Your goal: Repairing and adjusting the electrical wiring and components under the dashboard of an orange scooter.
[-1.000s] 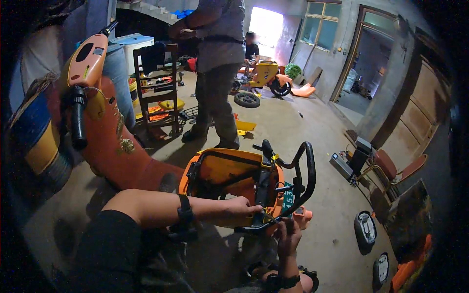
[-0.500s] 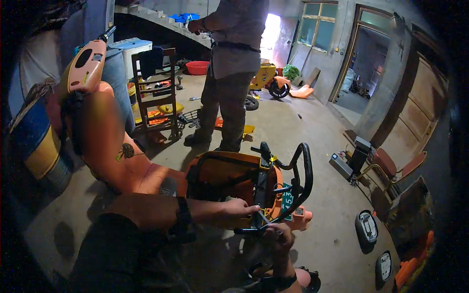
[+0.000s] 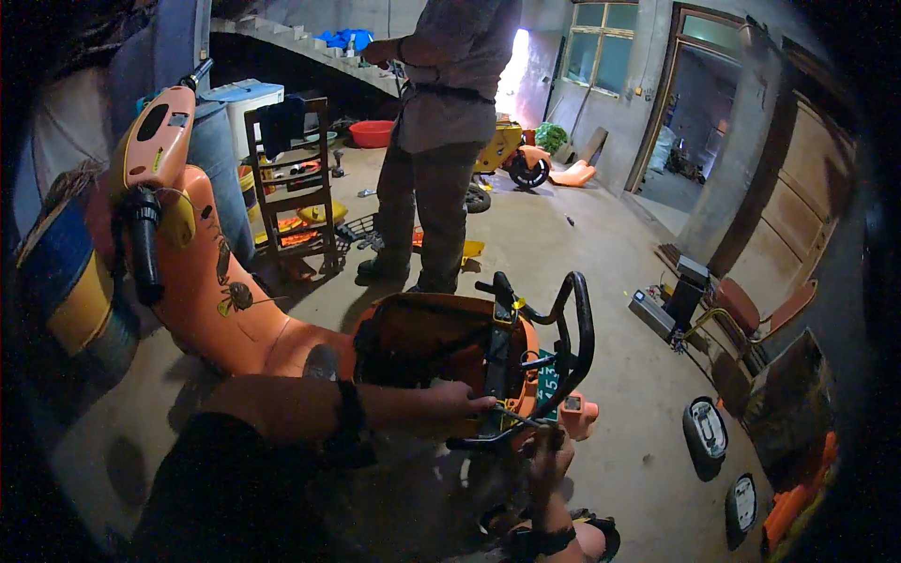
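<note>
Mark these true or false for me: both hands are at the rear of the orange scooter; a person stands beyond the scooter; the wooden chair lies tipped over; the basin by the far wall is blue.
1. Left hand and right hand are at the black rear rack of the orange scooter: true.
2. A standing person is beyond the scooter: true.
3. The wooden chair lies tipped over: false, it stands upright.
4. The basin by the far wall is blue: false, it is red.

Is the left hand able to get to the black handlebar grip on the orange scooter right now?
Probably yes. The left hand rests at the black rack, and only open air lies between that arm and the handlebar grip on the orange scooter.
</note>
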